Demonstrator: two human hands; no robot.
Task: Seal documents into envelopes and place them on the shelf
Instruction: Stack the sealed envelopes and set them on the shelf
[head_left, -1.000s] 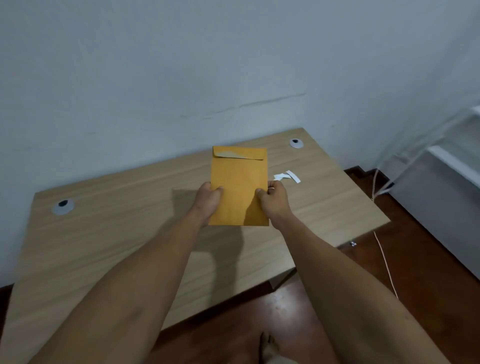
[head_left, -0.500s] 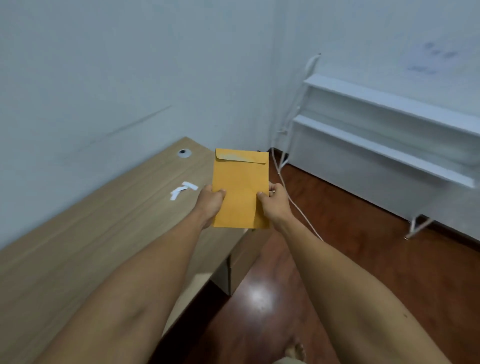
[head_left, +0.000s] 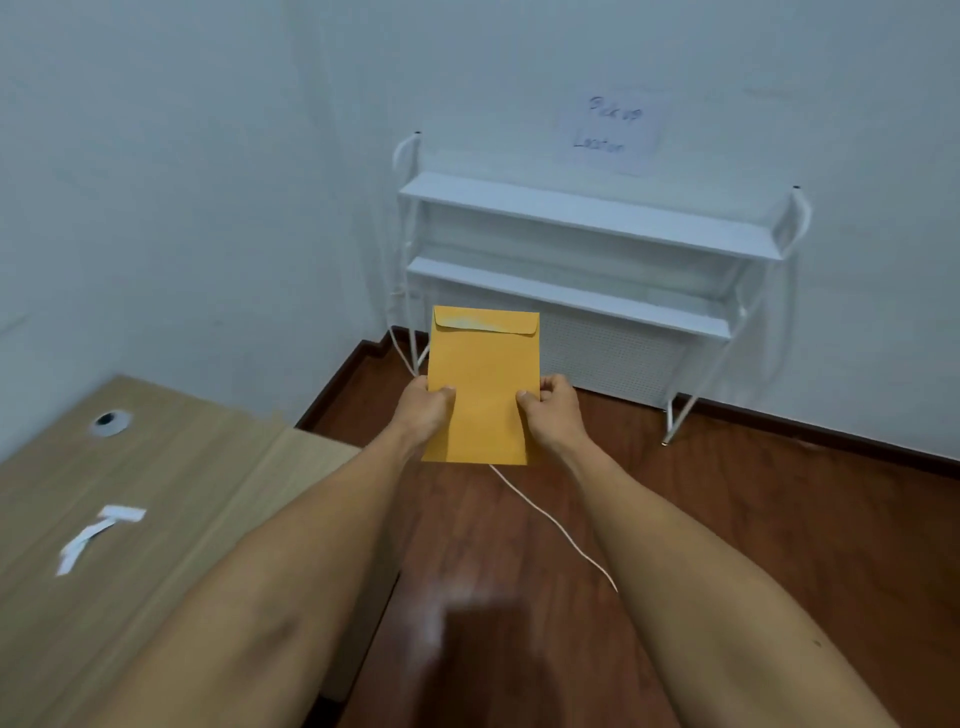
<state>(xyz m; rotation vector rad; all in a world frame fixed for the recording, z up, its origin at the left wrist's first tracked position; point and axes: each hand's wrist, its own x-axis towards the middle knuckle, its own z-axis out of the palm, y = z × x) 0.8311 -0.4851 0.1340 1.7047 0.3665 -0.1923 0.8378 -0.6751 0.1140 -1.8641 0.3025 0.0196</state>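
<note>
Envelope (head_left: 483, 384) held above floor (head_left: 727, 519); shelf (head_left: 587, 218) ahead, desk (head_left: 156, 467) left.

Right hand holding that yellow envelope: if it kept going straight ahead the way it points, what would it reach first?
Probably the white shelf against the wall. The right hand points toward its lower tier, and only bare floor seems to lie between, though depth is hard to judge.

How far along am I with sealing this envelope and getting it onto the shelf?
Sealing looks done: the envelope has its flap folded down, and peeled strips lie on the desk. Left hand and right hand both grip it, facing the white shelf. Left: setting it on the shelf.
</note>
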